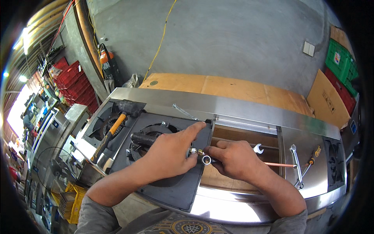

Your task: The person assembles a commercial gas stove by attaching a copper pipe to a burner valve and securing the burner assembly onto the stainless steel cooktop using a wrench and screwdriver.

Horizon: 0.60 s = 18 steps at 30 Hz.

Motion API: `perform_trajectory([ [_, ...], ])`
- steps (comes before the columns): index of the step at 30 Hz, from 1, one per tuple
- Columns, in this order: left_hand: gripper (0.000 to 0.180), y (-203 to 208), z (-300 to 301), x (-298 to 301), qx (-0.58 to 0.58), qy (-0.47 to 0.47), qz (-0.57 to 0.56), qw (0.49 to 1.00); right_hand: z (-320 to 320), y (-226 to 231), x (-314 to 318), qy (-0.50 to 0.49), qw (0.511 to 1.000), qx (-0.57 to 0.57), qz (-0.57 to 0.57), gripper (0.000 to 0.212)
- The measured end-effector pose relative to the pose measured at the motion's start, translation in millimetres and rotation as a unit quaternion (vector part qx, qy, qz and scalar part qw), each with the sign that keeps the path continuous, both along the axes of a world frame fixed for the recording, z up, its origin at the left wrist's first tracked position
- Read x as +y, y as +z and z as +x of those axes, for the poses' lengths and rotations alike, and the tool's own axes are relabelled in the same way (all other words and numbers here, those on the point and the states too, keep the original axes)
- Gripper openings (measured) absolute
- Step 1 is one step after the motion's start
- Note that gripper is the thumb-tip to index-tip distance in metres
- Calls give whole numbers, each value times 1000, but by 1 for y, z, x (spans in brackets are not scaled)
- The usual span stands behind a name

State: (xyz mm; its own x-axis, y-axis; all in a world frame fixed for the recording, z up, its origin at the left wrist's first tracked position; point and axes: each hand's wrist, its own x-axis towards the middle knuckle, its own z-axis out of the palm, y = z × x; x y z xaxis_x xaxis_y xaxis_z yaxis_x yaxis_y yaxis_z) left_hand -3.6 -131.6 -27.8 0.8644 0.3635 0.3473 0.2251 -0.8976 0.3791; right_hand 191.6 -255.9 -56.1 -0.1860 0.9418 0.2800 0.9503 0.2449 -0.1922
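Note:
A black burner pipe [142,139] lies across the dark stove plate [171,197]. My left hand [171,150] is wrapped over it, index finger stretched toward the plate's far right corner. At its right end, a silver and brass fitting [200,152] shows between my two hands. My right hand [237,158] is closed around a combination wrench [207,160], whose ring end points toward the fitting. An open wrench jaw [258,149] sticks out past the knuckles; my hand hides whether it belongs to the same wrench. From beneath that hand a copper tube [278,164] runs right.
A hammer [117,124] rests on the left burner. Another wrench [298,165] and a yellow-handled screwdriver [311,160] lie on the right steel panel. One more wrench [183,111] lies behind the plate. An open bay [230,177] sits right of the plate.

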Motion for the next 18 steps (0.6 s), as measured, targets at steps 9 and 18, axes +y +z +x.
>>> perform_trajectory([
  [9,59,10,4,20,5,-12,-155,988,-7,1,-3,-6,999,-11,50,38],
  [18,36,-1,2,32,-30,-43,-258,965,-19,5,2,3,993,-63,103,18],
])
